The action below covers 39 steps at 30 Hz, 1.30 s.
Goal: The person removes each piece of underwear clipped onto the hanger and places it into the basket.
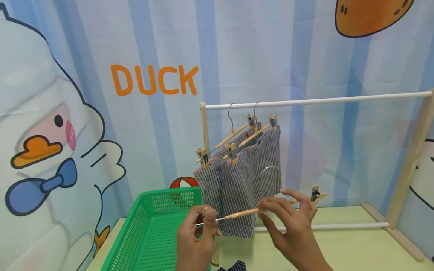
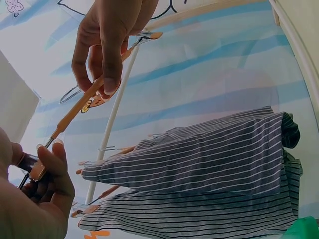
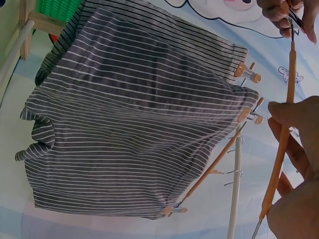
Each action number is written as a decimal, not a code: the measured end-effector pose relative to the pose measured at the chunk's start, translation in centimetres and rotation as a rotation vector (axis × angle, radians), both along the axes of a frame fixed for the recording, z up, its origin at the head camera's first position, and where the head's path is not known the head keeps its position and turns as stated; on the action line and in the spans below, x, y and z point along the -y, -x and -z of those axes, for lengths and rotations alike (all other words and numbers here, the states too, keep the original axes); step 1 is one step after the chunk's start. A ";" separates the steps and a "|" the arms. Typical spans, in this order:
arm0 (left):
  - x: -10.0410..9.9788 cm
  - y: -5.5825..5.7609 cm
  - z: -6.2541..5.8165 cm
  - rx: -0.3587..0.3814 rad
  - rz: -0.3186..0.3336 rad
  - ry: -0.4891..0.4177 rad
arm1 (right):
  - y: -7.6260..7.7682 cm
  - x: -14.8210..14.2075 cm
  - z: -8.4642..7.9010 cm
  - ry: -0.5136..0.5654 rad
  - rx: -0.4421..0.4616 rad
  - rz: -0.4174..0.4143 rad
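Note:
Both hands are on a wooden clip hanger (image 1: 242,213), held before the rack. My left hand (image 1: 194,241) grips the clip (image 1: 206,211) at its left end, where the metal rod shows. Around the wooden bar, the right hand (image 1: 291,226) pinches with thumb and fingers; the other clip (image 1: 315,193) sticks out beyond it. The left wrist view shows the bar (image 2: 75,113) running between both hands, no garment on it. Behind hang two pairs of striped shorts, the nearer grey pair (image 1: 237,195) overlapping the other pair (image 1: 207,184), each clipped to a hanger.
The shorts' hangers hook over the white rail (image 1: 318,101) of a wooden rack (image 1: 408,165). A green basket (image 1: 127,229) stands at the left. Dark striped cloth (image 1: 237,266) lies at the bottom edge of the head view. Behind everything is a printed curtain (image 1: 162,34).

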State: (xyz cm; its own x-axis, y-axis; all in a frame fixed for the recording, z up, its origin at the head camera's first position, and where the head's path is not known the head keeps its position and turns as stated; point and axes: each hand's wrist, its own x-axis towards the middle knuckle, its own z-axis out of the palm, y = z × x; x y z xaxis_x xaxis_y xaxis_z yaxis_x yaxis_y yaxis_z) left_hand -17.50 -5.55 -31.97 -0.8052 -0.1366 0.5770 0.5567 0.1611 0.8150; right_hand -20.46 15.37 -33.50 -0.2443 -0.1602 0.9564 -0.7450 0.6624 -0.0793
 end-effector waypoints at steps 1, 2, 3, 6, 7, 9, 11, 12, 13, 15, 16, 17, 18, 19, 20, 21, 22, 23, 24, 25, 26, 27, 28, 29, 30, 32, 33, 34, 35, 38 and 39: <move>-0.1 -0.1 0.0 -0.001 0.008 -0.004 | 0.0 0.0 0.0 0.000 0.008 0.004; -0.1 -0.1 0.0 0.000 0.014 -0.007 | 0.0 -0.1 0.1 0.003 0.015 0.008; -0.2 -0.2 0.0 0.001 0.022 -0.012 | -0.1 -0.1 0.1 0.007 0.022 0.016; -0.5 -0.4 -0.1 0.003 0.040 -0.005 | -0.2 -0.4 0.0 0.023 0.021 0.045; -0.6 -0.5 -0.1 0.006 0.050 0.000 | -0.2 -0.5 -0.1 0.028 0.018 0.052; -0.7 -0.6 -0.1 0.022 0.076 0.009 | -0.2 -0.6 -0.2 0.033 0.013 0.066; -0.7 -0.7 0.0 0.047 0.108 0.029 | -0.1 -0.8 -0.3 0.037 0.010 0.073; -0.7 -0.7 0.0 0.059 0.125 0.040 | -0.1 -0.9 -0.3 0.039 0.011 0.076; -0.7 -0.7 0.0 0.074 0.142 0.055 | 0.0 -1.0 -0.3 0.041 0.014 0.078; -0.6 -0.8 0.0 0.091 0.173 0.090 | 0.1 -1.2 -0.3 0.041 0.032 0.086; -0.6 -0.8 0.0 0.094 0.185 0.105 | 0.1 -1.3 -0.3 0.043 0.041 0.087; -0.5 -0.8 0.0 0.101 0.195 0.120 | 0.2 -1.4 -0.3 0.043 0.052 0.088; -0.5 -0.8 0.0 0.106 0.205 0.133 | 0.2 -1.5 -0.3 0.040 0.058 0.085; -0.4 -0.8 0.0 0.111 0.213 0.147 | 0.2 -1.6 -0.3 0.040 0.060 0.082; -0.4 -0.9 0.0 0.110 0.222 0.158 | 0.2 -1.6 -0.3 0.037 0.063 0.081; -0.3 -0.9 0.0 0.107 0.231 0.169 | 0.3 -1.7 -0.4 0.034 0.054 0.082; -0.3 -0.9 0.1 0.103 0.242 0.179 | 0.3 -1.8 -0.4 0.032 0.044 0.084; -0.2 -0.9 0.1 0.099 0.249 0.195 | 0.3 -1.8 -0.5 0.034 0.041 0.083; -0.2 -0.8 0.1 0.084 0.257 0.210 | 0.3 -1.9 -0.5 0.034 0.039 0.086; -0.1 -0.8 0.1 0.071 0.262 0.229 | 0.3 -2.0 -0.5 0.038 0.038 0.087; -0.1 -0.8 0.1 0.063 0.267 0.249 | 0.3 -2.1 -0.6 0.039 0.038 0.086; 0.0 -0.8 0.0 0.054 0.267 0.273 | 0.4 -2.3 -0.5 0.041 0.031 0.082; 0.1 -0.8 0.0 0.049 0.266 0.294 | 0.4 -2.4 -0.5 0.044 0.032 0.073; 0.2 -0.9 -0.1 0.048 0.265 0.314 | 0.5 -2.5 -0.6 0.047 0.034 0.064; 0.3 -0.9 -0.2 0.046 0.267 0.335 | 0.5 -2.7 -0.6 0.047 0.027 0.057; 0.4 -0.9 -0.3 0.044 0.275 0.375 | 0.7 -2.9 -0.6 0.055 0.009 0.040; 0.5 -0.9 -0.3 0.038 0.281 0.391 | 0.7 -2.9 -0.6 0.060 0.002 0.035; 0.6 -0.9 -0.3 0.035 0.294 0.400 | 0.7 -3.0 -0.6 0.064 0.003 0.031; 0.7 -0.9 -0.3 0.029 0.307 0.412 | 0.7 -3.1 -0.6 0.069 0.005 0.027; 0.8 -0.8 -0.2 0.022 0.339 0.440 | 0.7 -3.2 -0.5 0.082 0.016 0.032; 0.8 -0.7 -0.2 0.022 0.348 0.447 | 0.7 -3.3 -0.5 0.086 0.019 0.035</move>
